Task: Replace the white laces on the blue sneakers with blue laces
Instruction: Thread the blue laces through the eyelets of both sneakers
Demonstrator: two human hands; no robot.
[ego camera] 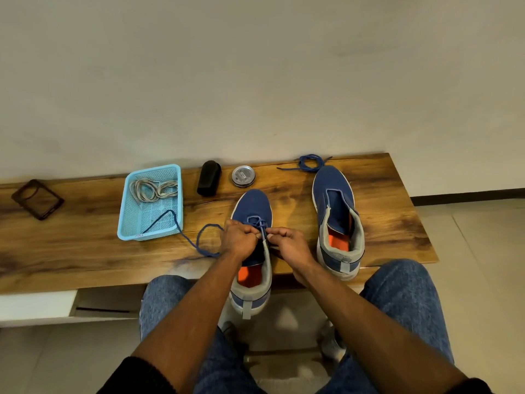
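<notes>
I am working on the near sneaker (251, 237), the one that sits at the front edge of the wooden bench (85, 245) with its heel hanging over. My left hand (238, 237) is curled tight on the blue lace (199, 240) at the left side of this shoe, and my right hand (287, 241) pinches the lace at the right side of the tongue. A few blue crossings already show toward the toe of this shoe, so I think I am partway up the holes. The loose end of the lace loops off to the left of the shoe and trails into the light blue basket (150, 203), where the old white laces (154, 189) lie. To do this step well, I should pull both sides evenly so the crossings sit flat, and keep the long end from snagging on the basket wall. The other sneaker (335, 211) stands to the right of my shoe with no lace in it, and the second blue lace (309, 162) lies just past its toe, so that one comes next
</notes>
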